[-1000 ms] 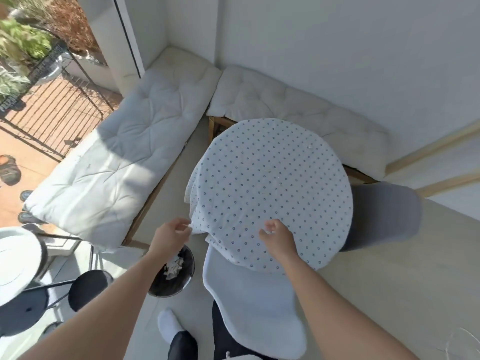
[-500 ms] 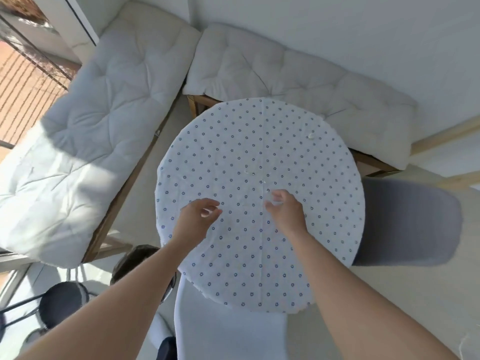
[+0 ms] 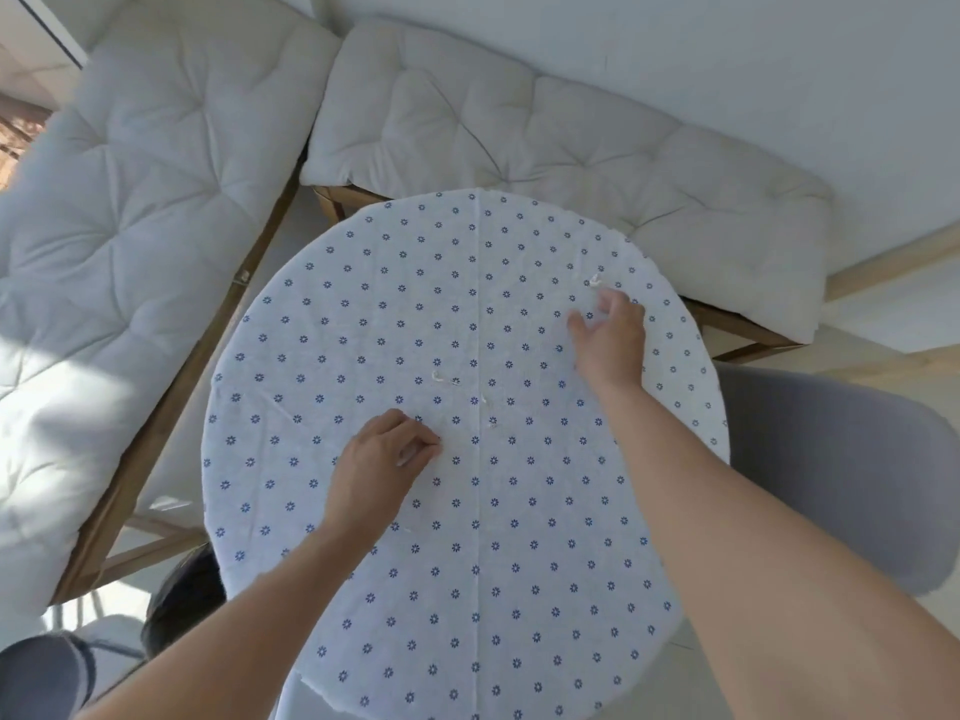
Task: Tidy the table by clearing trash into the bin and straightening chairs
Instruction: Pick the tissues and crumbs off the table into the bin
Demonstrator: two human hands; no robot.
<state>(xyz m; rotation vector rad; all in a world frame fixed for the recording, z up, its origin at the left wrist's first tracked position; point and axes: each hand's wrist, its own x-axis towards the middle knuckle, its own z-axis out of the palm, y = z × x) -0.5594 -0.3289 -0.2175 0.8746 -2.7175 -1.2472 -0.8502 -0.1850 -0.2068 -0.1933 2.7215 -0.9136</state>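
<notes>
- The bin now shows only as a dark edge low at the left, half hidden by the table; a second ago it was in full view with white scraps inside, and both hands were down at the near rim of the cloth.
- The left hand has come up onto the cloth near the middle, fingers curled in with tips together; whether it pinches a crumb I cannot tell.
- Two small white scraps lie just past it: one near the centre crease, a smaller one on the crease itself.
- The right hand has reached toward the far right rim, fingers spread and slack, gripping nothing; a curled scrap lies just beyond its fingertips.
- Judgement: clearing has moved from the rim to the last bits on top (three left, it seems), each still to go into the bin.
- The cloth is white with small blue flowers and lies flat.
- A grey chair stands tucked at the right.
- Beyond, cream bench cushions wrap the corner under a white wall.
</notes>
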